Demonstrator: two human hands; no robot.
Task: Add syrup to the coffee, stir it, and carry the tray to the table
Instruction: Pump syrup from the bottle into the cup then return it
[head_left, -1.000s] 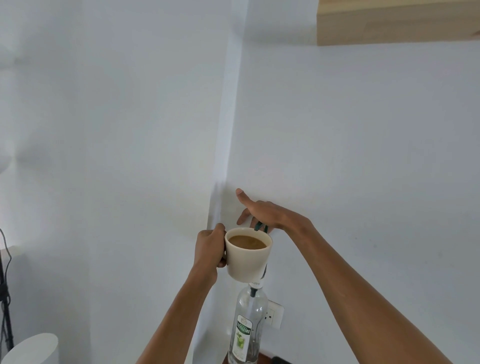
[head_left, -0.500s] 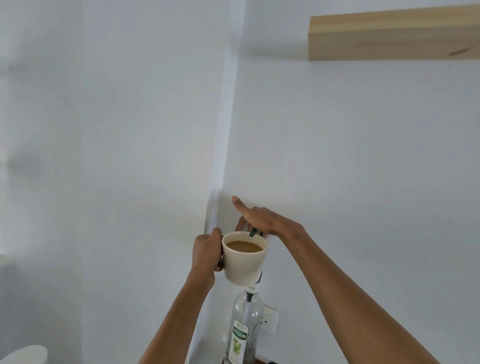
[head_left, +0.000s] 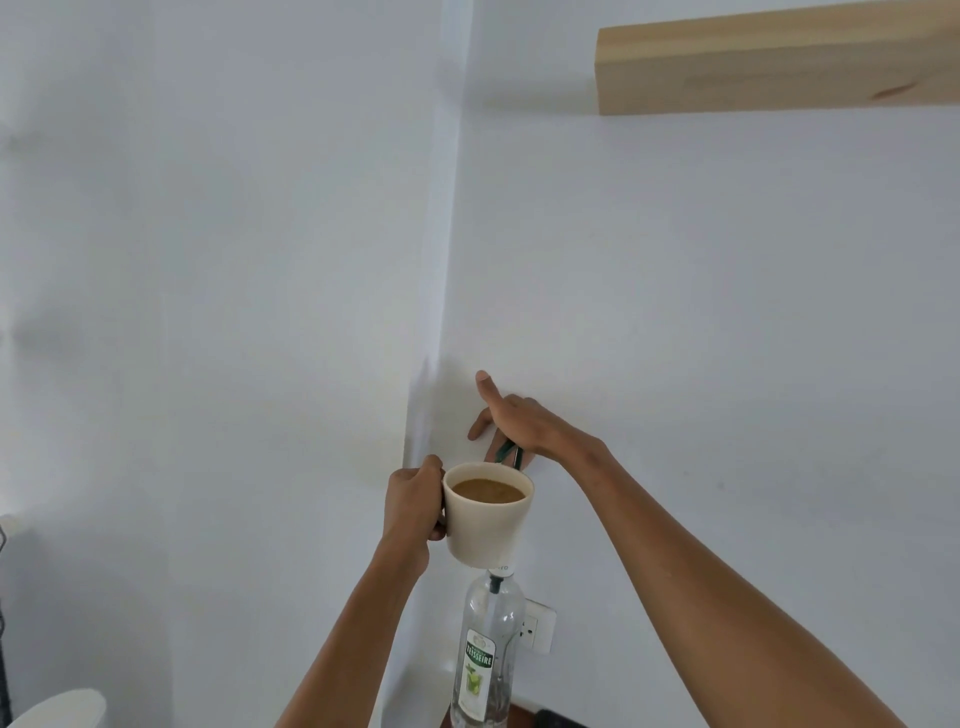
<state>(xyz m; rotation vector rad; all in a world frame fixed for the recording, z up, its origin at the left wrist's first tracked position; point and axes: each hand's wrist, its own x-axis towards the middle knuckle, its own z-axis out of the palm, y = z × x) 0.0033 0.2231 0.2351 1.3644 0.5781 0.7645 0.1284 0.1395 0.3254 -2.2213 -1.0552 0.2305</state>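
Observation:
My left hand (head_left: 413, 501) grips the handle of a cream cup (head_left: 485, 530) filled with light brown coffee (head_left: 488, 491), holding it in the air in front of the wall corner. Directly below the cup stands a clear syrup bottle (head_left: 485, 649) with a green label. Its green pump head (head_left: 506, 451) rises behind the cup's far rim. My right hand (head_left: 519, 421) lies on top of the pump head, palm down, fingers spread, one finger pointing upward. No tray or spoon is in view.
White walls meet in a corner just behind the cup. A wooden shelf (head_left: 779, 67) juts out high on the right. A wall socket (head_left: 537, 626) sits behind the bottle. A white rounded object (head_left: 62, 709) shows at the bottom left.
The view has tilted, so the shelf sits lower in the frame. Both hands, the cup and the pump keep nearly the same pose.

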